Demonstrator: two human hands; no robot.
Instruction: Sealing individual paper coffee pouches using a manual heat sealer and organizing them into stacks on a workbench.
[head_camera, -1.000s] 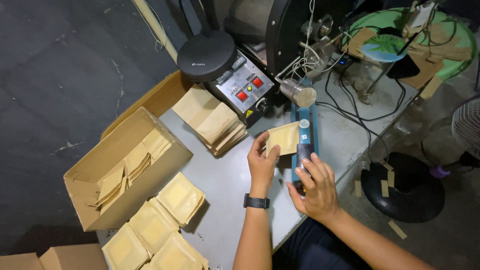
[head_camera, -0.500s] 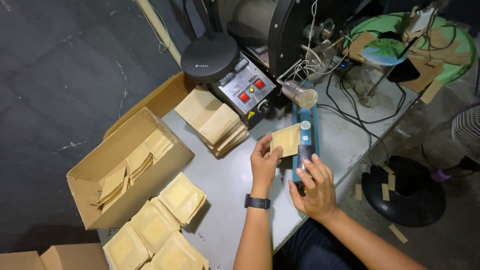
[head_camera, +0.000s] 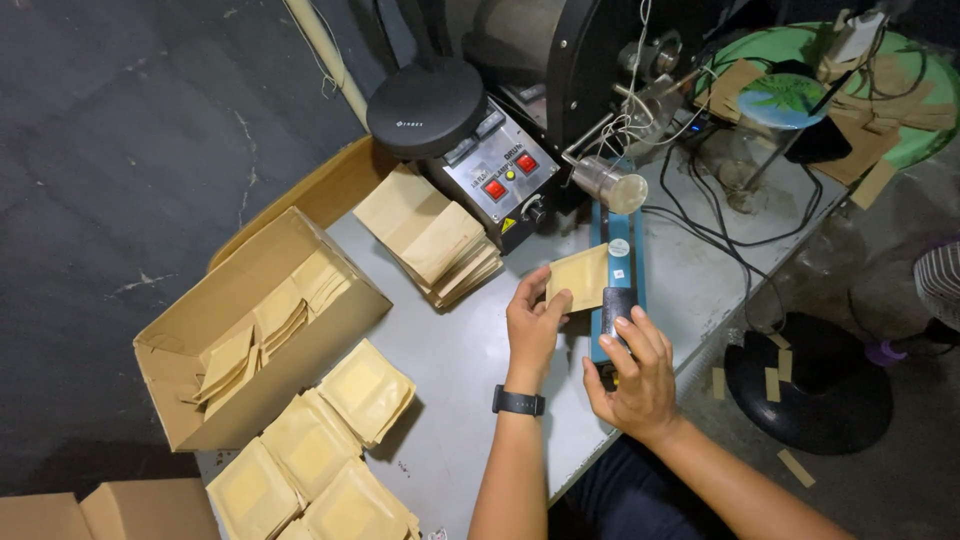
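Hands meet at the centre of the frame, over a grey table (head_camera: 470, 350). We see the left hand (head_camera: 532, 322), with a black watch (head_camera: 518, 401) on its wrist, pinching one small tan pouch (head_camera: 580, 277) between thumb and fingers at the pouch's lower left corner. We see the pouch held flat, with its right edge lying in or against the blue sealer bar (head_camera: 618, 280), which runs from the centre of the frame up toward the machine above it. The right hand (head_camera: 632, 375) lies palm down on the near end of that bar, fingers spread and pressing on its dark lower part; it grips nothing that we can make out.

Directly above the hands we note a control box (head_camera: 505, 185) with two red switches and a knob, and beside it a round black disc (head_camera: 425, 107). A loose stack of empty pouches (head_camera: 432, 240) lies on the table just left of the control box. At the left of the frame an open cardboard box (head_camera: 250, 330) holds more pouches standing on edge. In the lower left, filled pouches (head_camera: 320, 450) lie overlapped on the table, near the box. Black cables (head_camera: 720, 240) cross the table at the upper right, where a green round tray (head_camera: 900, 90) holds brown paper pieces.
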